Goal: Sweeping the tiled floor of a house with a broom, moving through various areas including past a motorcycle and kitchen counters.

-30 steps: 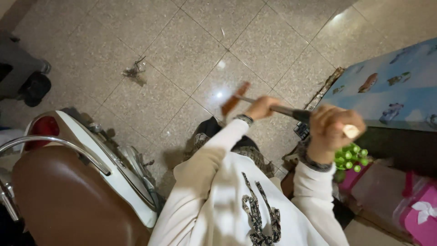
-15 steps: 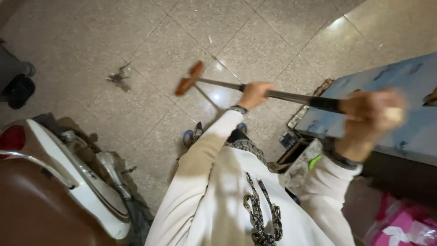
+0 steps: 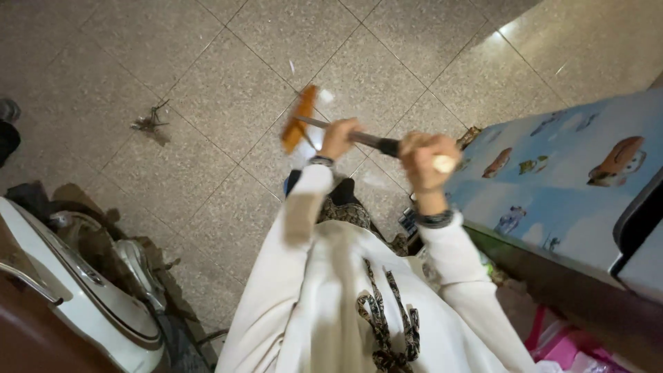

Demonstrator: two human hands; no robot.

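I hold a long-handled broom with both hands. Its orange-brown head [image 3: 298, 119] rests on the speckled tile floor [image 3: 228, 83] ahead of my feet. My left hand [image 3: 339, 137] grips the metal shaft close to the head. My right hand [image 3: 426, 158] is closed around the dark upper part of the handle, whose pale end sticks out by my thumb. I wear a cream sweatshirt with a dark patterned print. A small clump of dark debris [image 3: 148, 123] lies on the floor to the left of the broom head.
A white scooter with a brown seat [image 3: 76, 304] stands at the lower left. A surface covered in blue cartoon-car cloth [image 3: 552, 179] runs along the right. Pink packaging [image 3: 573, 349] lies below it. Someone's dark shoe [image 3: 7, 131] shows at the left edge.
The broom head has swung from near my feet out to the left, then drawn back toward me. My right hand has pulled in closer to my left hand.
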